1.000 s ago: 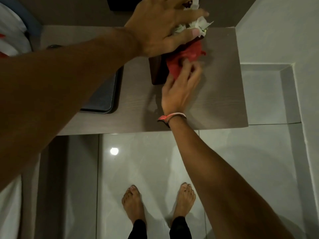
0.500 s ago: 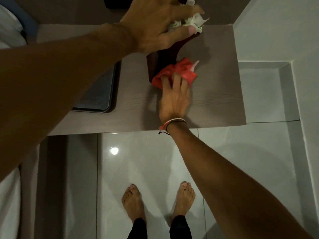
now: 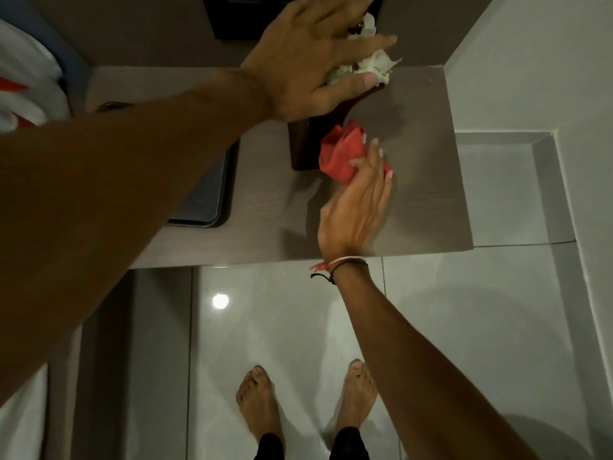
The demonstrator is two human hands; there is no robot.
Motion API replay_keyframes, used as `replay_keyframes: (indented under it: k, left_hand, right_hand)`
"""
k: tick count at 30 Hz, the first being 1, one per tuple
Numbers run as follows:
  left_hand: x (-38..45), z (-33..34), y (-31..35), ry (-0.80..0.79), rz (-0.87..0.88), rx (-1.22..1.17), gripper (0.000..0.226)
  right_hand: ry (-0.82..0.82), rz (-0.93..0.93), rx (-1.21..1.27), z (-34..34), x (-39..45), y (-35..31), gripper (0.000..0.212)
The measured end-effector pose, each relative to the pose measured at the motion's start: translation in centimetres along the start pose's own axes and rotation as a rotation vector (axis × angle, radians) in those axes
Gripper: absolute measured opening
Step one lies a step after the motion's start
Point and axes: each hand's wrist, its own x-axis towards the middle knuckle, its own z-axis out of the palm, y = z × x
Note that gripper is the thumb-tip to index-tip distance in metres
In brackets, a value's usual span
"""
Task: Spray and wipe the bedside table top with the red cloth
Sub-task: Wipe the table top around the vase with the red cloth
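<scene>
The bedside table top (image 3: 421, 180) is grey-brown wood grain. A crumpled red cloth (image 3: 341, 154) lies on it near the middle, pressed down by my right hand (image 3: 355, 207), whose fingers rest on the cloth's near right part. My left hand (image 3: 308, 58) reaches across from the left and grips the top of a dark tissue box (image 3: 302, 144), tilted up, with white tissue (image 3: 368, 68) bunched under the fingers. The box's upper part is hidden by that hand. No spray bottle is in view.
A dark tray (image 3: 205, 194) lies on the left part of the table, mostly under my left forearm. A wall (image 3: 530, 61) borders the right side. White bedding (image 3: 23, 81) is at far left. My bare feet (image 3: 258, 403) stand on glossy floor tiles.
My right hand has dragged the red cloth from the far edge by the tissues toward the near middle of the table top. My left hand stays on the tissue box.
</scene>
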Motion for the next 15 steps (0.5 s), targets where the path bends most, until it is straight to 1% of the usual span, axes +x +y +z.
replay_keyframes:
  k: [1, 2, 4, 6, 8, 9, 12, 15]
  left_hand:
    - [-0.2, 0.0, 0.1, -0.014, 0.03, 0.009, 0.066]
    - [0.1, 0.5, -0.3, -0.025, 0.02, 0.014, 0.067]
    - [0.2, 0.7, -0.3, -0.034, 0.038, 0.032, 0.073]
    - [0.5, 0.6, -0.4, -0.039, 0.028, 0.034, 0.08]
    - [0.6, 0.7, -0.4, -0.041, 0.038, 0.042, 0.08]
    - [0.6, 0.7, -0.4, -0.044, 0.046, 0.044, 0.08]
    - [0.6, 1.0, -0.6, -0.021, 0.057, 0.054, 0.078]
    - [0.7, 0.9, -0.7, -0.02, 0.055, 0.047, 0.078]
  right_hand:
    - [-0.014, -0.007, 0.014, 0.4, 0.3, -0.2, 0.045]
    - [-0.046, -0.033, -0.017, 0.8, 0.4, -0.6, 0.052]
    - [-0.185, -0.117, -0.136, 1.8, 0.4, -1.6, 0.06]
    - [-0.343, -0.161, -0.232, 2.9, -0.5, -1.3, 0.063]
    - [-0.486, -0.222, -0.302, 3.4, -1.5, -0.4, 0.063]
    - [-0.531, -0.251, -0.31, 3.4, -2.0, -0.2, 0.061]
    - [-0.545, -0.254, -0.288, 3.1, -2.2, -0.7, 0.056]
    - [-0.587, -0.246, -0.183, 2.2, -1.7, -1.1, 0.058]
